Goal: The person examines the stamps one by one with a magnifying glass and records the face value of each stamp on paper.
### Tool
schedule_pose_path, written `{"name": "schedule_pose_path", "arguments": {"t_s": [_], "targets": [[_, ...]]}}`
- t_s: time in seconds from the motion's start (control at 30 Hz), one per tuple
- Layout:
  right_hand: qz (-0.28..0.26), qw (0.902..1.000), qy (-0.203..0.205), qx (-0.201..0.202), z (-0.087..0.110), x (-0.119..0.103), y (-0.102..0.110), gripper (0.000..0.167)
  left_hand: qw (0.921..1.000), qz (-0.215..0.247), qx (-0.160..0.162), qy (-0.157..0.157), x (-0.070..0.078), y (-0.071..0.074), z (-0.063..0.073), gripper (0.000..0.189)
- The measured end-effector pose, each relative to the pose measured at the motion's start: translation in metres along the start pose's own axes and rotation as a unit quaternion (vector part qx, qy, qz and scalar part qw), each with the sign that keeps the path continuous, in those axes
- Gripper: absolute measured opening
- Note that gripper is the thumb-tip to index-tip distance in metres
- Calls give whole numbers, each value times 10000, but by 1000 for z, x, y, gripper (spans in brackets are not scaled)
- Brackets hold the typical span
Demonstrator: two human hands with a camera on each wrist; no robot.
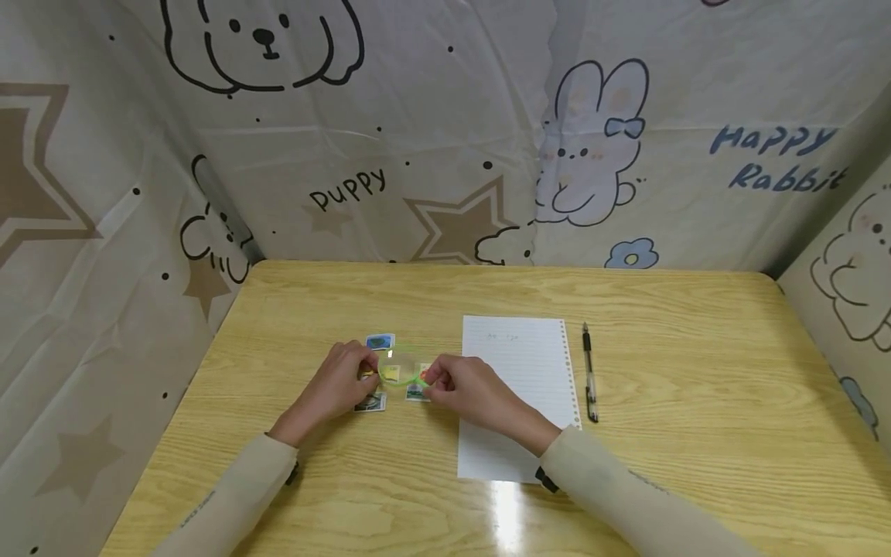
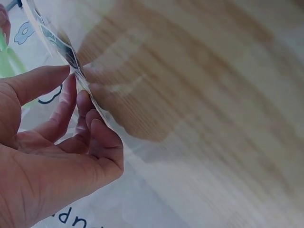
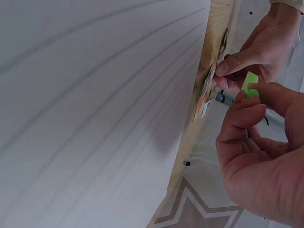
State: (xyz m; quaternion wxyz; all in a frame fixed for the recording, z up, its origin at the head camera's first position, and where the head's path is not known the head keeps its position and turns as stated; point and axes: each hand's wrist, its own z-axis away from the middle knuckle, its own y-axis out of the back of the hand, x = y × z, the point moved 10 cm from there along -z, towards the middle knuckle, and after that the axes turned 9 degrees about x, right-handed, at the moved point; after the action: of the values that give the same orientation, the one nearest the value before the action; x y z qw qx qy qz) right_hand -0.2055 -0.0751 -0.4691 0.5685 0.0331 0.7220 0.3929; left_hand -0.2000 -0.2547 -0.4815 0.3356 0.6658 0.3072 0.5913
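My right hand (image 1: 468,387) pinches the green handle (image 3: 250,81) of a magnifying glass (image 1: 400,383) between thumb and fingers. Its clear round lens with a green rim hovers over several small stamp-like picture cards on the table. Through the lens shows a yellow card (image 1: 391,374). The left hand (image 1: 341,377) is at the left of the group, thumb and forefinger pinching the edge of a small card (image 2: 66,50) that they partly cover. A blue card (image 1: 380,341) lies beyond its fingertips, a dark one (image 1: 371,402) nearer me. Beside the right fingertips is a green-toned card (image 1: 417,393).
A lined sheet of paper (image 1: 515,348) with faint writing lies under the right forearm. To its right is a black pen (image 1: 589,375). The wooden table (image 1: 689,402) is enclosed by printed cloth walls (image 1: 445,116).
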Motion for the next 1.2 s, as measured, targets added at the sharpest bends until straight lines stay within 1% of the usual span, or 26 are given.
{"name": "schedule_pose_path", "arguments": {"t_s": [0.5,0.67,0.8,1.0,1.2], "targets": [[17,10000,3,-20,0,0,-2,5,9998,-111,-125,90,0,-3,-3,8],[10,10000,8,17,2,-1,1,6,9999,-110,-108,78,0,-2,-3,3],[-51,10000,-53,64,4,0,6,6,9998,-99,-142,77,0,-2,-3,7],[-153,9993,-219,273,9,5,18,8,9998,-86,-142,60,2,-2,-1,6],[-269,9971,-340,633,14,13,36,9,9999,-67,-138,61,1,-2,-2,7]]}}
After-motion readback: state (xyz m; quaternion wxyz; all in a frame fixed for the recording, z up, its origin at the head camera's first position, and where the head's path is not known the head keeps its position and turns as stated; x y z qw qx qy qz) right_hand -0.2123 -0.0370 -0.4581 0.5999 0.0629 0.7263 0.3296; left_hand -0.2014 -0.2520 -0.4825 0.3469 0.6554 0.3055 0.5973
